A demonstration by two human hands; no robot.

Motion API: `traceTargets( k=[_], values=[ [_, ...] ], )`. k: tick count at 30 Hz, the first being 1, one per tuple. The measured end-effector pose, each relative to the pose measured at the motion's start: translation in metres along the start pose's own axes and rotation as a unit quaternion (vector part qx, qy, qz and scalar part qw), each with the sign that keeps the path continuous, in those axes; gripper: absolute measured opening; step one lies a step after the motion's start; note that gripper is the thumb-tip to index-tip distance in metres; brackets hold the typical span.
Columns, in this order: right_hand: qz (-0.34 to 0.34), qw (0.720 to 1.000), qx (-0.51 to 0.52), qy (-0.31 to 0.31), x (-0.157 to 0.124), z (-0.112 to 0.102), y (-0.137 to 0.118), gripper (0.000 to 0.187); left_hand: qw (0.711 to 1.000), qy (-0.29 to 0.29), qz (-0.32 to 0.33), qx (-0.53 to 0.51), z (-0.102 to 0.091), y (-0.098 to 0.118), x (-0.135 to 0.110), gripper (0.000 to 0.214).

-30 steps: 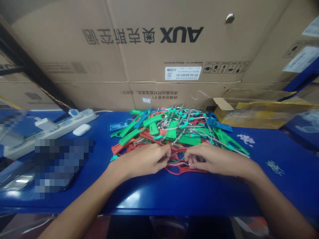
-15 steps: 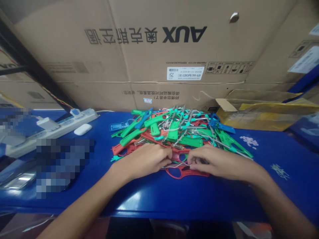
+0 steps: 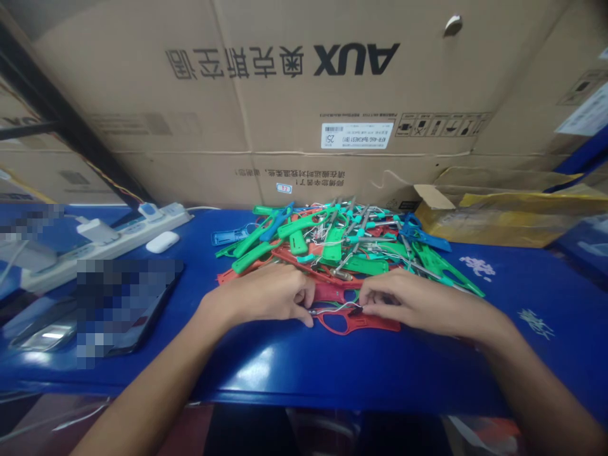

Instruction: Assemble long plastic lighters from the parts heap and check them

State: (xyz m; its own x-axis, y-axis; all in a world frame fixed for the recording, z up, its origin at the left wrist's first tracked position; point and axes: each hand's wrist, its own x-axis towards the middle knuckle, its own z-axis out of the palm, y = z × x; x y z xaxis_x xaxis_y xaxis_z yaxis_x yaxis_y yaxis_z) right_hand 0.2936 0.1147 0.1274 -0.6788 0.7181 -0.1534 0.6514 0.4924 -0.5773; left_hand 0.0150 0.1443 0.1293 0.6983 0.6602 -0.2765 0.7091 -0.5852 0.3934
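Observation:
A red plastic lighter-handle half (image 3: 349, 322) with a finger loop lies at the table's near side, below a heap of similar parts. My left hand (image 3: 273, 294) is at its left, thumb and forefinger closed around a thin metal tube whose end just shows. From there a white wire (image 3: 335, 308) runs over the loop to my right hand (image 3: 396, 297). That hand pinches the wire's right end above the red handle half; a small dark part at the fingertips is too blurred to name. Another red handle piece (image 3: 330, 291) lies between the hands.
The heap of green lighter-handle halves (image 3: 304, 225), with red and blue ones, metal tubes and wires, sits behind my hands. At left are a power strip (image 3: 128, 237), a white earphone case (image 3: 162, 242) and a phone (image 3: 156, 304). A taped carton (image 3: 498, 221) stands at the right back.
My left hand has shifted slightly left, and its thumb has moved lower, showing the metal tube's end. The right hand stays almost in place. The view has tilted a little.

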Motion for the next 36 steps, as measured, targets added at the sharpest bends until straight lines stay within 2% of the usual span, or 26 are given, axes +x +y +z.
traceTargets(
  k=[12, 24, 31, 34, 36],
  values=[
    [-0.001, 0.999, 0.035, -0.006, -0.002, -0.004, -0.001, 0.033, 0.999, 0.002, 0.033, -0.028, 0.001, -0.004, -0.006, 0.021],
    [-0.008, 1.0, 0.027, 0.011, -0.003, -0.001, 0.0, 0.027, 1.0, 0.02, 0.0, 0.0, -0.001, 0.002, -0.005, 0.023],
    [0.002, 1.0, 0.023, 0.021, 0.001, -0.003, 0.001, 0.023, 0.999, 0.039, 0.011, 0.016, 0.001, 0.004, -0.003, 0.022],
    [0.011, 0.999, 0.031, 0.012, -0.004, 0.003, -0.001, 0.021, 0.999, 0.028, 0.007, 0.02, 0.001, 0.004, -0.003, 0.022],
    [0.024, 0.998, 0.044, 0.037, -0.01, 0.015, -0.002, 0.02, 1.0, 0.015, -0.001, 0.017, 0.001, 0.005, -0.002, 0.022]
  ],
)
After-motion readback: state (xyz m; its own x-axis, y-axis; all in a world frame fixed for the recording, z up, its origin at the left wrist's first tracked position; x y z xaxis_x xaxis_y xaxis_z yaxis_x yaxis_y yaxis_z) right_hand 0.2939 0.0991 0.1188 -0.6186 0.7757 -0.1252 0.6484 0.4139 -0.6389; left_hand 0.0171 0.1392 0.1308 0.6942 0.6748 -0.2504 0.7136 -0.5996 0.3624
